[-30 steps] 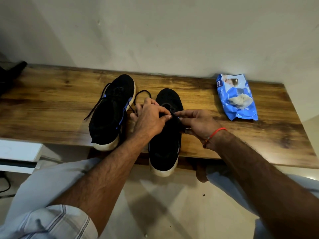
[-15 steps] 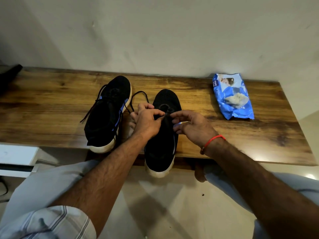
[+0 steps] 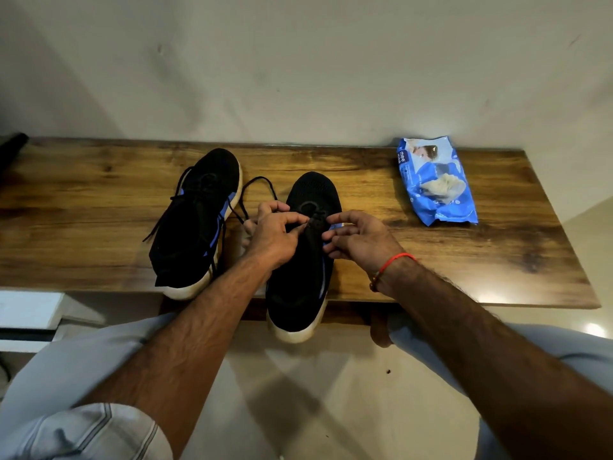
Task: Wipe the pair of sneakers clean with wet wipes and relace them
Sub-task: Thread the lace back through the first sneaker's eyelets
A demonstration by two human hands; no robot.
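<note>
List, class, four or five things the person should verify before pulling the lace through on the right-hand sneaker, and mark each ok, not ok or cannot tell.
1. Left hand pinches the thin black lace: ok.
2. Right hand has a firm hold on the lace: cannot tell, its fingers curl at the eyelets.
3. Black knit white-soled sneaker lies fully on the brown wooden bench: not ok, its heel overhangs the edge.
4. Other black sneaker's loose lace clear of the hands: not ok, it loops beside the left hand.
5. Blue wet-wipe packet on the bench: ok.
</note>
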